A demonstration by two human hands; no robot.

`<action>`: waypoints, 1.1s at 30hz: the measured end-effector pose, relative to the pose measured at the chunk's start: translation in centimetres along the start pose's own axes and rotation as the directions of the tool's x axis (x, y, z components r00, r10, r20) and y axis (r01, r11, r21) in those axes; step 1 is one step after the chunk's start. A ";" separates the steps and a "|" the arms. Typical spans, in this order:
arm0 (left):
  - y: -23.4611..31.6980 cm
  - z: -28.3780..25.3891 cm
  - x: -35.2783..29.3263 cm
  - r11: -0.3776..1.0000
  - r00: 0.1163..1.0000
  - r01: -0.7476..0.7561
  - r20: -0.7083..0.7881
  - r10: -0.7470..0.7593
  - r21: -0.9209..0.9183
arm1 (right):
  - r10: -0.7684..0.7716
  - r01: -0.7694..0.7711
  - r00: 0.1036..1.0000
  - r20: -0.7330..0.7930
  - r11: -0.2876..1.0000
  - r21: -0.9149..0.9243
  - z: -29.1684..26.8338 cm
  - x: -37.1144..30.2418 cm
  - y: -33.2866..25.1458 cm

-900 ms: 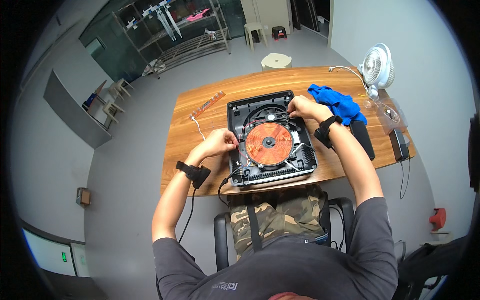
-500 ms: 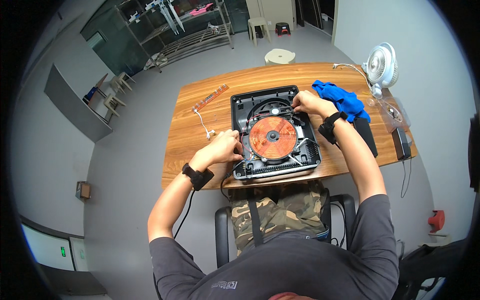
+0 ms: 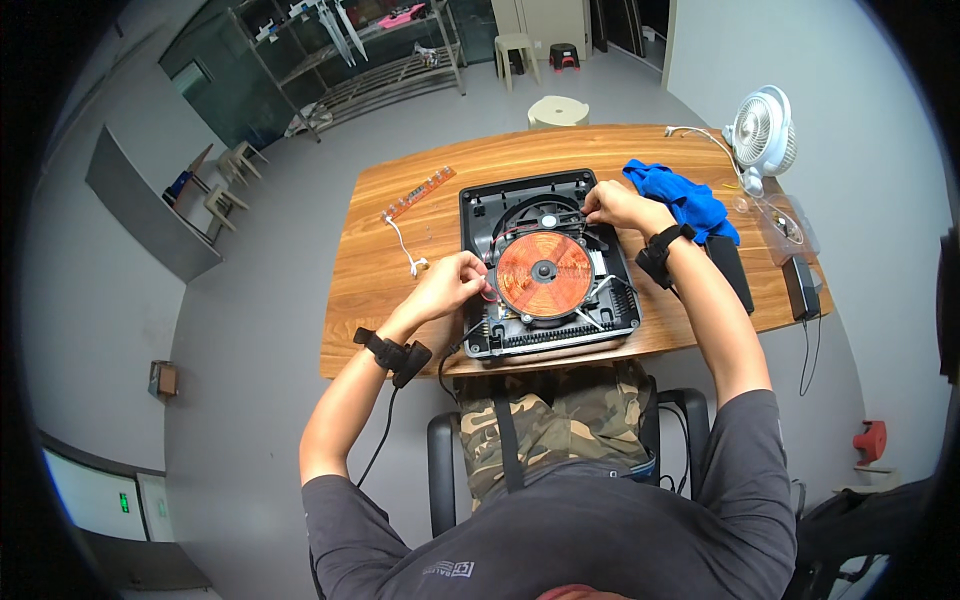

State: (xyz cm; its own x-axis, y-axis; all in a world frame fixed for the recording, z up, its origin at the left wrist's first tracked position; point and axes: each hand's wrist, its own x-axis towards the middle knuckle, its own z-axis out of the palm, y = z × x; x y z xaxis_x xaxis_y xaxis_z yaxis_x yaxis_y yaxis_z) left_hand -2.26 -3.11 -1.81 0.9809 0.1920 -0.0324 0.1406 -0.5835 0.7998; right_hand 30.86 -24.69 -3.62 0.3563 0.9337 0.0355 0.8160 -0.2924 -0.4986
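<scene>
An opened induction cooker, its black housing [image 3: 480,340] tray-like, lies on the table with a round copper coil [image 3: 545,275] in the middle. Behind the coil sits a black cooling fan [image 3: 512,212], partly covered by thin wires. My left hand [image 3: 450,288] is at the housing's left wall, thumb and fingers pinched on a thin wire, with a reddish loop and a whitish bit showing at the fingertips. At the far right corner, beside the fan, my right hand [image 3: 620,207] has its fingers pressed together; what they hold is too small to make out.
A narrow orange circuit board [image 3: 420,194] with a white cable [image 3: 402,240] lies left of the cooker. To the right are a blue cloth [image 3: 685,200], a black slab [image 3: 730,272], a clear box [image 3: 785,235], a black adapter [image 3: 801,287] and a white fan [image 3: 764,135].
My left hand has risen from the housing's near left corner and moved farther away along its left wall, now pinching a wire. The right hand has stayed at the far right corner.
</scene>
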 end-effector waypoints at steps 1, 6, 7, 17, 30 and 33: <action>0.2 -0.1 0.1 0.999 1.000 0.026 0.003 -0.026 -0.035 | -0.001 0.001 1.000 -0.002 1.000 0.000 0.1 0.0 0.0; 0.2 0.0 -0.1 0.979 0.996 0.085 0.026 -0.082 -0.184 | -0.011 0.010 1.000 -0.013 1.000 -0.011 0.0 -0.1 -0.1; 0.2 -0.1 -0.2 0.982 0.996 0.084 0.045 -0.078 -0.167 | -0.020 0.019 1.000 -0.024 1.000 -0.011 0.1 -0.1 0.0; 0.8 0.5 -1.3 0.973 0.990 -0.133 0.063 0.123 0.190 | -0.045 0.044 0.999 -0.022 0.998 -0.035 0.0 0.0 -0.1; 1.3 1.6 -0.5 0.953 0.984 -0.175 0.022 0.175 0.245 | -0.053 0.052 0.998 -0.028 0.998 -0.041 -0.3 -0.3 -0.3; 1.3 1.9 -0.4 0.939 0.977 -0.208 0.020 0.210 0.272 | -0.040 0.039 0.999 -0.012 0.998 -0.040 -0.4 -0.2 -0.4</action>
State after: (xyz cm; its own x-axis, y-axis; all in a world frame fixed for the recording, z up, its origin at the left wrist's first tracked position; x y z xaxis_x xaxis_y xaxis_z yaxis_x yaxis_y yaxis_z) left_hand -2.25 -5.47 -1.95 0.9910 0.0491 0.1245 -0.0349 -0.8030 0.5949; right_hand 30.61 -24.83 -3.10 0.3289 0.9421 0.0655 0.8467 -0.2635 -0.4622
